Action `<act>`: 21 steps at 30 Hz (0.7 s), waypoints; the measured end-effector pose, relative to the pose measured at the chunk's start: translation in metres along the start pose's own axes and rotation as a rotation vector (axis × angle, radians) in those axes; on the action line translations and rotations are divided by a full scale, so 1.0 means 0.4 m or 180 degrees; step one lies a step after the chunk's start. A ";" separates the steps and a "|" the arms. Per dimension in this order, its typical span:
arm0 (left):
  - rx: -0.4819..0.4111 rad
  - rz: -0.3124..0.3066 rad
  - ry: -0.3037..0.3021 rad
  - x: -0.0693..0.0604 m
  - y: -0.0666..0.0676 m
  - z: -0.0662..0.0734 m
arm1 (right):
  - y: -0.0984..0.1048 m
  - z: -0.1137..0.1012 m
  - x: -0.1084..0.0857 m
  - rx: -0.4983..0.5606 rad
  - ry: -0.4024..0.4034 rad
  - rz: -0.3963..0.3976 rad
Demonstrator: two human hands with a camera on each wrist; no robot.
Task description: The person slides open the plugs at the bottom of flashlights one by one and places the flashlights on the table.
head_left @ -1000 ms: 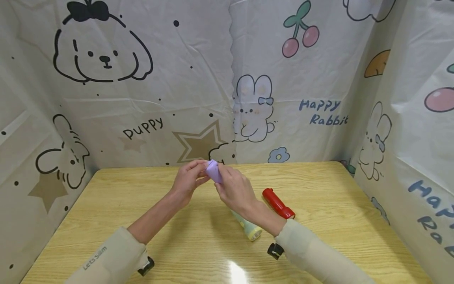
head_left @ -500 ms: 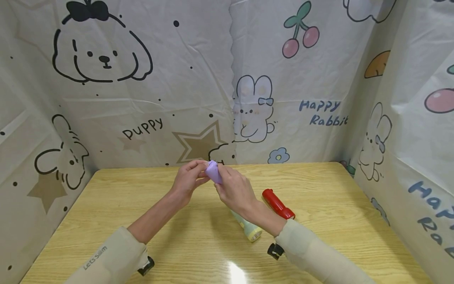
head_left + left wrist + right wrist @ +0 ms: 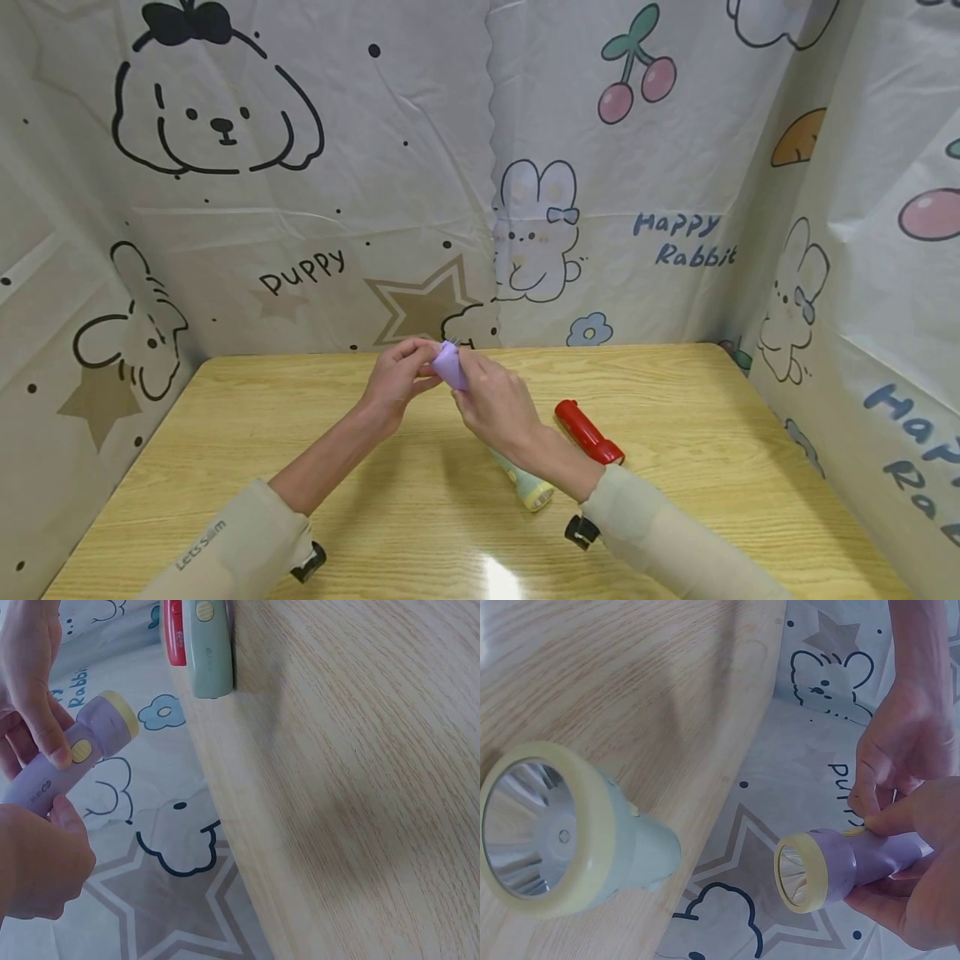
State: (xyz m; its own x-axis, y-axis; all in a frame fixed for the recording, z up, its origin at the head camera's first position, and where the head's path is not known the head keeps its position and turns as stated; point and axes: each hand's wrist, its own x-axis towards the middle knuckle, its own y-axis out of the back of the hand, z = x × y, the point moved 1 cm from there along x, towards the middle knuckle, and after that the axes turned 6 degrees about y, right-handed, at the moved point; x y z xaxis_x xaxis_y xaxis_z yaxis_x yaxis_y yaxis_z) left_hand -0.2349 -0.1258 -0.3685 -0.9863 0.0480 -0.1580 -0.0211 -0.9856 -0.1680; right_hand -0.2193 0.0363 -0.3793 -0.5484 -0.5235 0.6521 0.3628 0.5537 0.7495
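Note:
A purple flashlight (image 3: 452,368) with a yellow rim and a yellow switch is held above the table's far edge. My right hand (image 3: 498,400) grips its body; in the left wrist view the right thumb (image 3: 49,739) lies at the switch (image 3: 82,751). At the flashlight's other end is my left hand (image 3: 393,379), its fingers pinching there, partly hidden behind the body. The lens (image 3: 793,874) looks unlit in the right wrist view. A thin greyish detail at the flashlight's upper end in the head view is too small to tell.
On the wooden table (image 3: 285,417) a pale green flashlight (image 3: 525,482) with a yellow rim lies partly under the right forearm. Just right of it lies a red flashlight (image 3: 588,432). A printed cloth (image 3: 315,208) stands behind and along both sides.
The purple flashlight has shifted very slightly left and tilted a little in the hands. A thin detail now shows at its upper end. Both forearms and the other flashlights stay in place.

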 end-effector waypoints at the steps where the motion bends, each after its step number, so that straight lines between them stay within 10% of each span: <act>1: 0.0006 -0.0001 -0.0006 0.000 0.000 0.000 | 0.001 -0.001 0.000 0.0002 -0.0003 -0.0003; 21: 0.0059 0.0013 -0.0010 0.000 0.001 0.000 | 0.006 -0.008 -0.001 -0.0033 -0.0074 -0.0070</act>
State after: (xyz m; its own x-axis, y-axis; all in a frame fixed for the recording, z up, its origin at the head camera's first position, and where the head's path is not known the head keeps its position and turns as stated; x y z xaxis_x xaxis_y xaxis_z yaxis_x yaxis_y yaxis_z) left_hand -0.2349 -0.1260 -0.3685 -0.9869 0.0434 -0.1556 -0.0199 -0.9886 -0.1493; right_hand -0.2157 0.0356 -0.3774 -0.5736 -0.5203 0.6327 0.3582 0.5352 0.7650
